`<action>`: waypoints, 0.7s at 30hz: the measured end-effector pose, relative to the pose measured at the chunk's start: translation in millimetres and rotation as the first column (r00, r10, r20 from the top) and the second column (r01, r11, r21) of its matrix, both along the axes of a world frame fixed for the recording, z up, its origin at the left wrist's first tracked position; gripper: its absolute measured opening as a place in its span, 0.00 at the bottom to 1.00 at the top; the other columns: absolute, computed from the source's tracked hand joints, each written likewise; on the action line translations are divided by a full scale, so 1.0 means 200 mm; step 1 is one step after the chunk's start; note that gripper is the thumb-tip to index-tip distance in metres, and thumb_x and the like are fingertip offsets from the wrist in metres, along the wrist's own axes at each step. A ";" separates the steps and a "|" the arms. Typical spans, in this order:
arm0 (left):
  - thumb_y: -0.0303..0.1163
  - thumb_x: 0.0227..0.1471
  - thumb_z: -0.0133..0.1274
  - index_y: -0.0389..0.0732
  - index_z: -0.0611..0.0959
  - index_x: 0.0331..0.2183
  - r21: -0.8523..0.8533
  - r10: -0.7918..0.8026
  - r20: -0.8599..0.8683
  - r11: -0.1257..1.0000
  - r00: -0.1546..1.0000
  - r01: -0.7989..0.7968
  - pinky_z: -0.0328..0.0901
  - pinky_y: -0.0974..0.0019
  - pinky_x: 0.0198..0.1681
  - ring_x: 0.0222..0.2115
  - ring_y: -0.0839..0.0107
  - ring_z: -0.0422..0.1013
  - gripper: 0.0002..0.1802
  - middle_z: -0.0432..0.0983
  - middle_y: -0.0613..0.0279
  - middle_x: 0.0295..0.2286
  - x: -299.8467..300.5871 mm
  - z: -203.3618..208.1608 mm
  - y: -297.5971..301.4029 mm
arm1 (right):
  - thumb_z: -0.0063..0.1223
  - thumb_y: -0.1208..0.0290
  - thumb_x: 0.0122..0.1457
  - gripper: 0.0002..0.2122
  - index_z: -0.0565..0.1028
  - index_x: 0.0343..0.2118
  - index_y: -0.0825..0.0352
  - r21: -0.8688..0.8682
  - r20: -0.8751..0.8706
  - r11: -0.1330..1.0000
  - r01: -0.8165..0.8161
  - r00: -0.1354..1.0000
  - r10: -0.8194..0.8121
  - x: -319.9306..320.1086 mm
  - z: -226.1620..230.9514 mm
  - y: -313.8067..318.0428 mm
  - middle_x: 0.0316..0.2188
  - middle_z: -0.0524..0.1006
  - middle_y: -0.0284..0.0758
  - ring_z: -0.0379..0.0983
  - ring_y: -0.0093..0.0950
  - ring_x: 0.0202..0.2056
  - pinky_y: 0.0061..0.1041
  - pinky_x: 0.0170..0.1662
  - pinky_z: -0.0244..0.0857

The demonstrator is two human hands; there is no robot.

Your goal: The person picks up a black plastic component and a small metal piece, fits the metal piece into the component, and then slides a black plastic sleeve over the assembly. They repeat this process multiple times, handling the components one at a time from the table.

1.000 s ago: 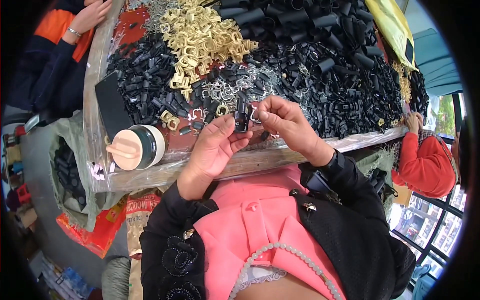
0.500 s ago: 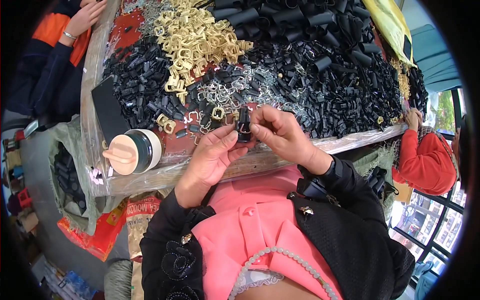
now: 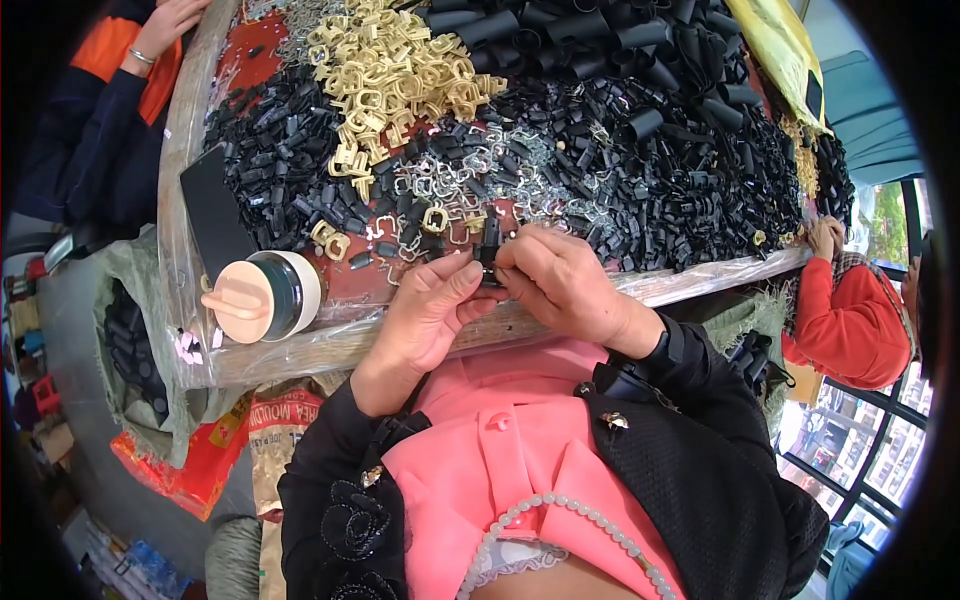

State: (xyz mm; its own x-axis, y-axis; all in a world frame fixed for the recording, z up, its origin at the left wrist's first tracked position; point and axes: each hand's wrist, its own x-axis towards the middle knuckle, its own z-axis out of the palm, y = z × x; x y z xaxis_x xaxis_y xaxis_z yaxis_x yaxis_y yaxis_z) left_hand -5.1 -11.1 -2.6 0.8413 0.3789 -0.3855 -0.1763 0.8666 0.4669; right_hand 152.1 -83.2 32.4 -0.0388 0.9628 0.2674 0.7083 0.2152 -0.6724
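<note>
My left hand [image 3: 428, 312] pinches a small black plastic part [image 3: 490, 240] between thumb and fingers, just above the table's near edge. From the other side, my right hand [image 3: 562, 282] closes its thumb and fingertips on the same part, covering much of it. Whether a small metal piece is between the right fingertips cannot be seen. Right beyond my hands lie bent silver metal clips [image 3: 430, 180], mixed with loose black plastic pieces [image 3: 640, 210]. A few cream-coloured buckle-shaped pieces [image 3: 330, 242] rest left of my left hand.
A large heap of cream pieces [image 3: 390, 70] and a pile of black tubes [image 3: 580, 35] cover the far side. A lidded cup [image 3: 240, 302] and a dark flat slab [image 3: 215, 215] stand at the left. Other people's hands rest at the far left [image 3: 165, 30] and right [image 3: 824, 238] table edges.
My right fingers have moved left and down onto the black part, closing over it. The silver hook visible on it before is now covered. My left hand stays nearly still.
</note>
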 end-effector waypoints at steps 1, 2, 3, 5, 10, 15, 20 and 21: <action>0.30 0.48 0.47 0.35 0.73 0.37 0.010 -0.002 -0.013 1.000 1.000 0.002 0.67 0.76 0.32 0.28 0.73 0.71 0.13 0.72 0.61 0.30 0.00 0.00 0.00 | 0.48 0.79 0.46 0.04 0.65 0.24 0.68 -0.002 -0.024 1.000 -0.018 1.000 0.017 0.00 -0.01 0.00 0.18 0.65 0.36 0.64 0.33 0.19 0.24 0.21 0.57; 0.29 0.48 0.47 0.34 0.73 0.37 0.021 -0.004 -0.025 1.000 1.000 0.005 0.67 0.76 0.32 0.28 0.73 0.71 0.13 0.72 0.61 0.30 0.01 0.00 0.00 | 0.48 0.78 0.46 0.04 0.65 0.24 0.67 -0.004 -0.048 0.999 -0.034 0.998 0.034 0.00 -0.02 0.00 0.18 0.65 0.36 0.64 0.34 0.19 0.25 0.21 0.57; 0.29 0.48 0.47 0.34 0.73 0.37 0.019 -0.011 -0.022 1.000 1.000 0.012 0.67 0.76 0.32 0.28 0.73 0.71 0.13 0.72 0.61 0.30 0.00 0.00 0.00 | 0.48 0.77 0.46 0.04 0.65 0.24 0.67 -0.005 -0.071 0.999 -0.050 0.996 0.050 0.01 -0.02 0.00 0.18 0.65 0.36 0.65 0.35 0.18 0.26 0.20 0.58; 0.28 0.48 0.46 0.34 0.73 0.37 0.032 -0.029 -0.042 0.999 0.999 0.030 0.67 0.76 0.31 0.28 0.73 0.71 0.12 0.72 0.60 0.30 -0.03 0.00 0.01 | 0.49 0.77 0.45 0.05 0.65 0.24 0.67 -0.103 -0.190 0.994 -0.041 0.982 0.021 0.01 -0.02 0.00 0.18 0.65 0.35 0.64 0.34 0.18 0.26 0.20 0.57; 0.27 0.47 0.46 0.32 0.72 0.37 0.073 -0.045 -0.060 0.996 0.997 0.050 0.67 0.76 0.31 0.28 0.72 0.71 0.13 0.72 0.58 0.30 -0.03 0.01 0.02 | 0.52 0.78 0.42 0.07 0.65 0.24 0.67 -0.343 -0.504 0.934 -0.098 0.858 -0.095 0.04 -0.04 -0.02 0.17 0.65 0.33 0.63 0.32 0.18 0.25 0.20 0.57; 0.27 0.48 0.45 0.31 0.71 0.37 0.172 0.127 -0.082 0.979 0.988 -0.111 0.67 0.75 0.32 0.29 0.70 0.71 0.13 0.72 0.56 0.31 -0.09 0.01 0.06 | 0.51 0.77 0.45 0.06 0.65 0.23 0.67 -0.112 -0.228 0.992 -0.063 0.973 0.036 0.06 -0.02 0.10 0.17 0.64 0.32 0.61 0.26 0.19 0.21 0.21 0.56; 0.27 0.48 0.45 0.29 0.70 0.38 0.232 0.312 -0.105 0.931 0.944 -0.281 0.67 0.74 0.34 0.31 0.68 0.70 0.14 0.71 0.54 0.32 -0.11 0.03 0.06 | 0.50 0.74 0.46 0.04 0.68 0.24 0.66 0.164 0.256 0.985 -0.058 0.967 0.015 -0.01 -0.14 0.26 0.18 0.65 0.32 0.62 0.27 0.19 0.22 0.21 0.56; 0.27 0.48 0.45 0.29 0.70 0.38 0.243 0.350 -0.113 0.917 0.930 -0.316 0.66 0.74 0.35 0.32 0.68 0.70 0.14 0.71 0.53 0.32 -0.11 0.04 0.06 | 0.51 0.73 0.45 0.04 0.69 0.24 0.65 0.139 0.280 0.988 -0.072 0.960 0.031 -0.01 -0.18 0.28 0.18 0.66 0.33 0.64 0.29 0.20 0.23 0.22 0.58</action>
